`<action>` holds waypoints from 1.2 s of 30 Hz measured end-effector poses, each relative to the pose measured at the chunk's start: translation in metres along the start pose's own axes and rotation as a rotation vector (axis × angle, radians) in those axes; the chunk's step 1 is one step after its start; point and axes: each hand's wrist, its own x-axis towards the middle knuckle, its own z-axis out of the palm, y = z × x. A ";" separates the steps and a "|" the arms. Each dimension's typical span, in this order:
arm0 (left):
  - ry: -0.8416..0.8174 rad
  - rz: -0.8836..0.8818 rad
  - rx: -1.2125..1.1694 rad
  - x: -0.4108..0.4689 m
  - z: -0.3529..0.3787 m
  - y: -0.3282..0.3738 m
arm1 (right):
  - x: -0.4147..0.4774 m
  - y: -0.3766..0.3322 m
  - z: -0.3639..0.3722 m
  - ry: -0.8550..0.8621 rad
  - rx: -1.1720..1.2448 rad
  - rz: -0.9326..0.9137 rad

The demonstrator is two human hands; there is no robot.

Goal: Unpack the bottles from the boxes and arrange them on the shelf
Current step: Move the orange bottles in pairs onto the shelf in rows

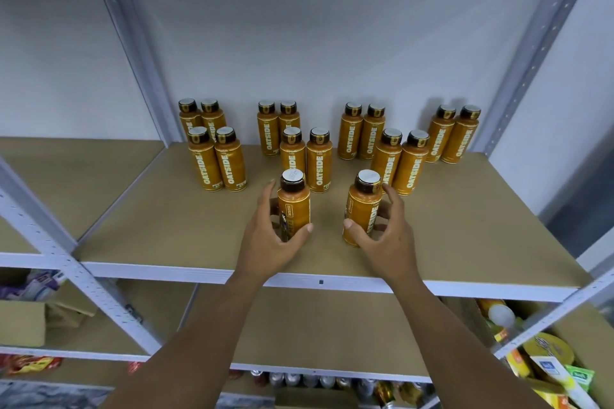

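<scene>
On matte shelf [166, 226], hands [269, 242] [382, 239] grip cylindrical bottles [295, 206] [362, 206].

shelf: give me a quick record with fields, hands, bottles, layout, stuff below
left hand: grips the left bottle, upright, near the front
right hand: grips the right bottle, upright, near the front
other bottles: fourteen, upright, OATSIDE labels facing out
layout: three groups of four, then a pair at far right
shelf: brown board, white metal frame
below: box at left, cans at bottom, packets at right
</scene>
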 end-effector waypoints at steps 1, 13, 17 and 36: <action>0.009 0.001 0.003 0.000 0.000 0.000 | 0.000 0.000 0.000 0.002 -0.003 0.002; 0.087 0.040 0.090 -0.005 0.002 0.003 | -0.003 0.000 0.002 0.046 -0.100 -0.015; 0.101 0.046 0.106 -0.004 0.004 0.001 | -0.004 0.002 0.003 0.045 -0.137 -0.026; 0.031 0.015 0.088 -0.004 0.005 -0.002 | -0.005 0.004 0.002 0.019 -0.170 -0.022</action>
